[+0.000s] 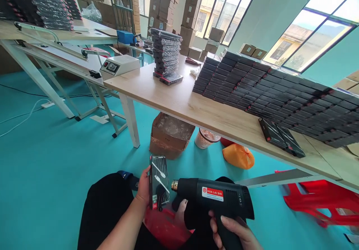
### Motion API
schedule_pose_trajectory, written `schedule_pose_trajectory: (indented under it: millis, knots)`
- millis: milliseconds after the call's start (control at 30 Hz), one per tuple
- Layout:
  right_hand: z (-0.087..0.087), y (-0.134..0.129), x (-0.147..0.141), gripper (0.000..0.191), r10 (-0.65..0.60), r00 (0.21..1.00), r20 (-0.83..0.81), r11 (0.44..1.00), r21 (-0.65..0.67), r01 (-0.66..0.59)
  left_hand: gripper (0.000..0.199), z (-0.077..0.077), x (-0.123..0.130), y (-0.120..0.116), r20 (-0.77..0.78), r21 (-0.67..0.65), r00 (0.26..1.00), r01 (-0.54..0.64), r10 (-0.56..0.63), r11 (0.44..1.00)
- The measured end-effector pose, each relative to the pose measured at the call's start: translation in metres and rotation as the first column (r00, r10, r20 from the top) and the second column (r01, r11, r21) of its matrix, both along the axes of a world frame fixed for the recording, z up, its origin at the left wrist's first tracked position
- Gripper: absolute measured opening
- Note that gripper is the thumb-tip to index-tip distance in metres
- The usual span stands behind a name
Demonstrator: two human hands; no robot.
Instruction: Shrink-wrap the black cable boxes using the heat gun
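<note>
My left hand (144,188) grips the edge of a black cable box (159,184), its front printed with two white plugs and turned toward me. The fingers behind the box are hidden. In my right hand (230,231) is a black heat gun (193,190) with a red and white label, held by its handle. The gun's metal nozzle points left at the box, a short gap away from it. Whether the gun is running cannot be seen.
A wooden table (207,117) stands in front, bearing a wide wall of stacked black boxes (269,89), a smaller wrapped stack (168,51) and loose boxes (280,136). Below are a carton of clear film (168,141), a bin (204,139), an orange bag (238,156) and a red stool (316,201).
</note>
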State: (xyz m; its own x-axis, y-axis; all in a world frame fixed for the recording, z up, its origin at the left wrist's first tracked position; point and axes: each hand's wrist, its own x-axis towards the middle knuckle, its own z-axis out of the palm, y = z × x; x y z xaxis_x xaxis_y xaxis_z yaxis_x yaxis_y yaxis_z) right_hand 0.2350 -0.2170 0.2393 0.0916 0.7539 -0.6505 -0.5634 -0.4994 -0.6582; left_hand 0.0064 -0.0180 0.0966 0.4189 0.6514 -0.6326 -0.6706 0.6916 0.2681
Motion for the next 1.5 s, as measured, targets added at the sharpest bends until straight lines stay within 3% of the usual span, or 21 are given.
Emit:
schedule_pose_trajectory:
  millis: [233,467,700,833,933,1033,1067,1133,1233,1333,1500]
  knots:
    - [-0.013,0.009,0.012,0.046,-0.046,0.998,-0.052,0.999,0.015,0.047,0.044,0.011,-0.003,-0.006,0.025,-0.003,0.99,0.141,-0.141,0.99]
    - [-0.015,0.024,0.022,0.041,-0.104,0.992,-0.077,0.993,0.039,0.107,0.046,-0.007,0.001,-0.009,-0.025,0.017,0.952,0.306,-0.305,0.952]
    - [-0.01,0.042,0.023,0.038,-0.12,0.99,-0.077,0.991,0.049,0.124,0.035,-0.002,0.009,-0.013,-0.12,0.004,0.942,0.317,-0.314,0.948]
    - [0.001,0.053,0.012,0.04,-0.038,0.999,0.016,0.995,0.094,0.036,0.033,-0.001,0.01,-0.013,-0.157,-0.008,0.934,0.324,-0.322,0.946]
    - [0.019,0.054,-0.001,0.033,0.243,0.962,0.121,0.964,0.083,-0.254,0.023,-0.003,0.011,-0.011,-0.189,-0.007,0.96,0.21,-0.208,0.978]
    - [0.031,0.051,-0.011,0.015,0.518,0.811,0.273,0.849,-0.054,-0.525,0.023,-0.005,0.008,-0.008,-0.266,0.1,0.963,-0.024,0.05,0.995]
    - [0.033,0.049,-0.012,0.013,0.533,0.781,0.327,0.84,-0.095,-0.534,0.028,-0.006,0.007,-0.007,-0.274,0.133,0.955,-0.075,0.11,0.988]
    - [0.031,0.046,-0.014,0.02,0.456,0.799,0.392,0.885,-0.1,-0.455,0.03,-0.007,0.003,-0.005,-0.237,0.147,0.962,-0.103,0.136,0.984]
    - [0.025,0.038,-0.011,0.031,0.367,0.867,0.337,0.926,-0.05,-0.373,0.033,-0.006,-0.003,0.0,-0.123,0.086,0.989,-0.071,0.081,0.994]
    - [0.02,0.028,-0.008,0.031,0.442,0.869,0.224,0.897,-0.092,-0.433,0.039,-0.002,-0.004,0.004,-0.062,0.063,0.993,-0.094,0.097,0.994]
    - [0.013,0.018,-0.003,0.047,0.319,0.91,0.263,0.948,-0.085,-0.308,0.045,0.005,-0.002,0.006,-0.124,0.102,0.969,-0.201,0.213,0.974]
